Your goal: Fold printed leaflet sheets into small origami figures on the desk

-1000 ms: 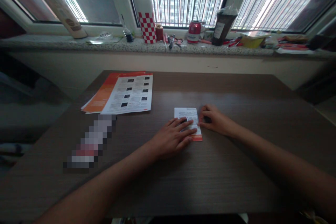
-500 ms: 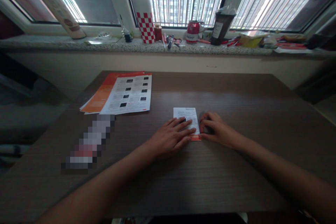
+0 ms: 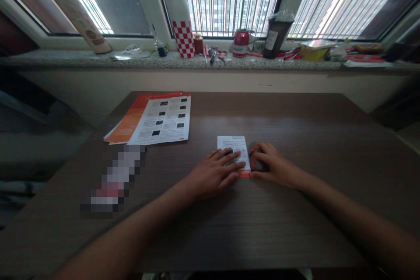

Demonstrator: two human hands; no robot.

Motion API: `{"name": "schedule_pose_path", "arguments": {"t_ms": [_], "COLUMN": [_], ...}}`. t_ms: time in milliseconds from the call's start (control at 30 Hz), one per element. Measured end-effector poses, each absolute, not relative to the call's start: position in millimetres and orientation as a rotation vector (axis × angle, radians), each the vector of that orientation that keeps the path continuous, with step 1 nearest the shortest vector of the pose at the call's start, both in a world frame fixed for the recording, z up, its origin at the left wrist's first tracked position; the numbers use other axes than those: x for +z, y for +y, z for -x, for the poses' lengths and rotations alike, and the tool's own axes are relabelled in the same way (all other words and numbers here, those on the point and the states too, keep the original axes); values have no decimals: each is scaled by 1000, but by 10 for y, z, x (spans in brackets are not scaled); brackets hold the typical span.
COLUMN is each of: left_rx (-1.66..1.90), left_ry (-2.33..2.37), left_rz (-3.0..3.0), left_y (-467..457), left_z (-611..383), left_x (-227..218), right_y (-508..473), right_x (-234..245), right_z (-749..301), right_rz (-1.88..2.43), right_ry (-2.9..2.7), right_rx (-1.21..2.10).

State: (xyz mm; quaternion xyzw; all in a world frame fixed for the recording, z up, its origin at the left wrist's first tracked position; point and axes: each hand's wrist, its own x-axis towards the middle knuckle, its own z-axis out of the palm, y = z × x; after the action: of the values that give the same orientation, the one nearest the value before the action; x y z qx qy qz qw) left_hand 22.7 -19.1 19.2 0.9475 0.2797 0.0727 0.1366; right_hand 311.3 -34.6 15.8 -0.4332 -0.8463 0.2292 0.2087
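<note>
A small folded paper leaflet, white with print and an orange strip along its near edge, lies flat on the table. My left hand rests across the leaflet's middle and left side, fingers stretched and spread, hiding part of the print. At the leaflet's right edge is my right hand. Its fingers are curved, and the thumb reaches the near right corner while the other fingertips sit farther up the same edge. A dark gap shows between that thumb and fingers, with no object visible in it.
Printed orange and white sheets lie on the brown table at the far left. A pixelated long object is nearer me. The windowsill holds a checkered bottle, a red can and a dark cup.
The view has tilted up slightly, so things appear a little lower. Both hands keep nearly the same places at the leaflet; the right fingers have shifted only slightly.
</note>
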Motion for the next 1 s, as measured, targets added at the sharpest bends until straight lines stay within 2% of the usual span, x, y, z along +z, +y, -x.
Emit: {"name": "schedule_pose_path", "arguments": {"t_ms": [433, 700, 1000], "left_rx": [121, 147, 181], "left_ry": [901, 1017, 1202], "left_rz": [-2776, -2845, -2840], "left_y": [-212, -231, -256], "left_z": [-260, -267, -265], "left_x": [187, 209, 165], "right_y": [-425, -464, -500], "right_x": [188, 135, 188], "right_z": [-3153, -3161, -3220], "right_rz": [1151, 1150, 1106], "right_ry": [-2171, -2338, -2645], "right_rx": [738, 478, 395]}}
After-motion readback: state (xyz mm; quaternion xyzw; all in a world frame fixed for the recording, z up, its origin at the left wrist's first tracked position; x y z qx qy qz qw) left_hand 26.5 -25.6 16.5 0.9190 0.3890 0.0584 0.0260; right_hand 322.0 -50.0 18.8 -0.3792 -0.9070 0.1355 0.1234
